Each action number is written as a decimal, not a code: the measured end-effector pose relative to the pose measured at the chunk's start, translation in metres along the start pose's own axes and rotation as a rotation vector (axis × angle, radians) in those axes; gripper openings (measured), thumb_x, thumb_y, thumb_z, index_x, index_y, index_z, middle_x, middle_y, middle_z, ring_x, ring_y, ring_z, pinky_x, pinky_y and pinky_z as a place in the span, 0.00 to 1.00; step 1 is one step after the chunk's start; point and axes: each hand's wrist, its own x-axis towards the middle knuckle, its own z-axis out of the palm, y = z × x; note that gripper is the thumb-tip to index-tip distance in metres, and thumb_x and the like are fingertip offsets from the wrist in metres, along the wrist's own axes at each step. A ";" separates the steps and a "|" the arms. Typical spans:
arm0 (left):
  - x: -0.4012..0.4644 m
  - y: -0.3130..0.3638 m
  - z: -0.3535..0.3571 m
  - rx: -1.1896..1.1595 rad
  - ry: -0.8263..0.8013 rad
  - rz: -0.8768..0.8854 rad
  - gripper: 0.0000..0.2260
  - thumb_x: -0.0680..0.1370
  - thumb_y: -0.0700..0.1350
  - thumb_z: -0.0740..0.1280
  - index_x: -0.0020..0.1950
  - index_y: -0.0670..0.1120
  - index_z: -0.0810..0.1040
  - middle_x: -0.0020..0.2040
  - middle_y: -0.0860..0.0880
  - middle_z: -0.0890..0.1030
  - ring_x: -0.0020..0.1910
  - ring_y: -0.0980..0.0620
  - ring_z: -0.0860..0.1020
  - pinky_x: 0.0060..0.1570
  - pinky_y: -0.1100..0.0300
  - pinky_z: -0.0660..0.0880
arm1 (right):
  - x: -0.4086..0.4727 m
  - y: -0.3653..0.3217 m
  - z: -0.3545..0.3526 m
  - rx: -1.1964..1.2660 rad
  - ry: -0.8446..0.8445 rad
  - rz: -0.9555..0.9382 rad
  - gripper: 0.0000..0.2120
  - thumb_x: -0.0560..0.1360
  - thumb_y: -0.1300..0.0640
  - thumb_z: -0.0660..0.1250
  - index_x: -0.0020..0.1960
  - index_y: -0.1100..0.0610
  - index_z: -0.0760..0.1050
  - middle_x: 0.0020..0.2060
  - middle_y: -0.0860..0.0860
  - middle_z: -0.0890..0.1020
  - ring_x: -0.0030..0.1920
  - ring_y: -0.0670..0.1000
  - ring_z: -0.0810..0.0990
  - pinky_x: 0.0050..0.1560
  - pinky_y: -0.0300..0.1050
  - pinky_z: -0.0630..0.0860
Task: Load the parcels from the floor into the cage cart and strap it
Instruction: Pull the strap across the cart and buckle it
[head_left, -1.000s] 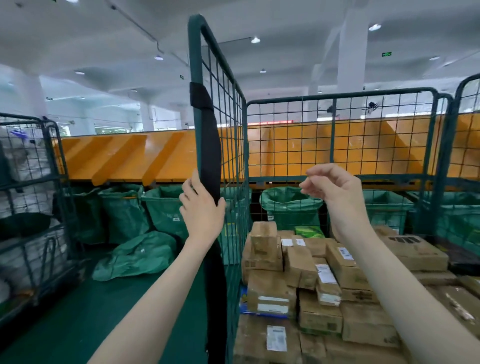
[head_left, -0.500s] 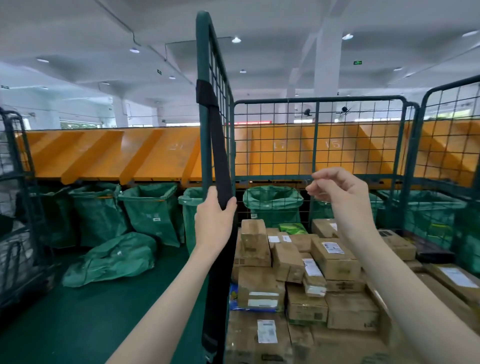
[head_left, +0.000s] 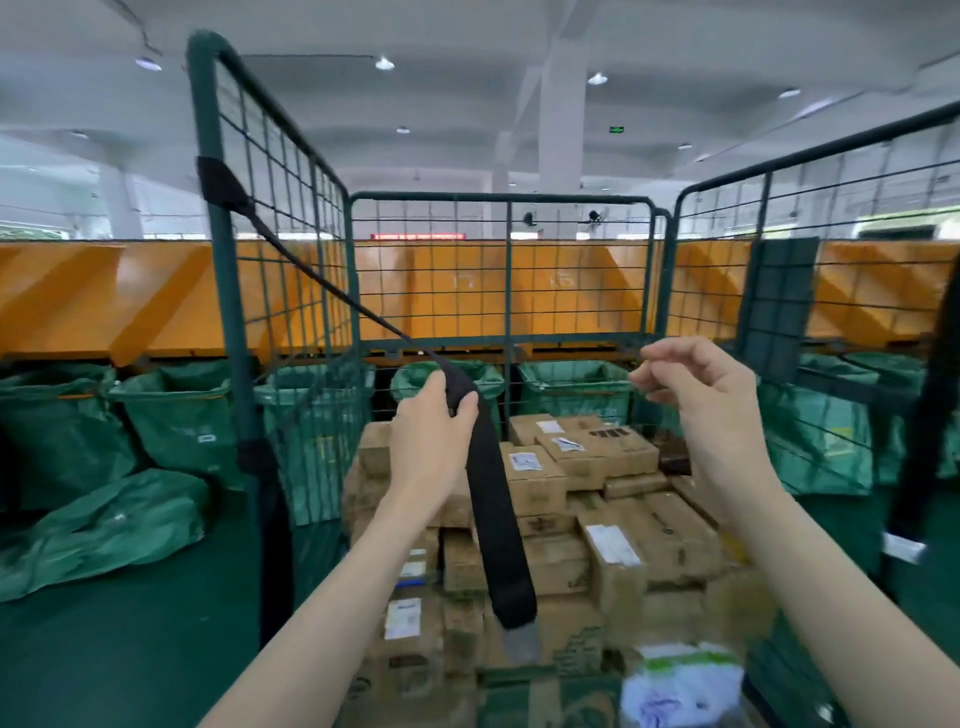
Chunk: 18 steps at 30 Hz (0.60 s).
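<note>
Strapping stage, by the look of it: the parcels (head_left: 587, 499) sit stacked inside the cage cart (head_left: 498, 200), none visible on the floor (head_left: 130, 639) from here.

The strap (head_left: 491, 512) is anchored on the cart's left post (head_left: 213, 171) at about 10 o'clock, runs taut down to the left hand (head_left: 434, 431) at centre, then hangs loose to a grey end tab at 6 o'clock. Left-hand fingers are wrapped round the strap, thumb on top. The right hand (head_left: 711, 410) at 3 o'clock holds nothing I can see; its fingers are loosely curled, fingertips drawn near the thumb.

To do it well, my read:
- Keep tension from the anchor; don't let the strap twist.
- Take the free end with the right hand and carry it across the open front toward the right side panel (head_left: 810, 218) at 2 o'clock.
- Can't see a catch on that side, so find the attachment point before pulling tight.
- Run it above the top layer so boxes can't tip out.

Green sacks (head_left: 171, 415) line the far side at 9 o'clock, well clear.
</note>
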 end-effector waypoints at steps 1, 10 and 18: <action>-0.005 0.010 0.009 -0.047 -0.009 -0.010 0.12 0.81 0.47 0.65 0.42 0.41 0.71 0.35 0.44 0.76 0.33 0.47 0.75 0.32 0.57 0.65 | 0.000 0.000 -0.018 -0.011 -0.005 0.002 0.11 0.78 0.68 0.62 0.44 0.55 0.78 0.33 0.46 0.83 0.38 0.43 0.81 0.42 0.33 0.76; -0.037 0.095 0.101 -0.388 -0.036 -0.196 0.14 0.78 0.51 0.69 0.39 0.43 0.72 0.35 0.42 0.72 0.34 0.50 0.69 0.38 0.55 0.64 | 0.010 -0.002 -0.163 -0.106 -0.001 0.022 0.11 0.79 0.68 0.63 0.44 0.55 0.77 0.38 0.50 0.82 0.38 0.42 0.80 0.43 0.33 0.75; -0.036 0.141 0.168 -1.062 -0.060 -0.434 0.05 0.82 0.39 0.63 0.55 0.41 0.77 0.52 0.44 0.82 0.49 0.48 0.81 0.46 0.57 0.80 | 0.058 0.031 -0.222 -0.208 0.083 -0.002 0.11 0.77 0.65 0.66 0.44 0.50 0.77 0.42 0.49 0.81 0.45 0.49 0.79 0.49 0.41 0.75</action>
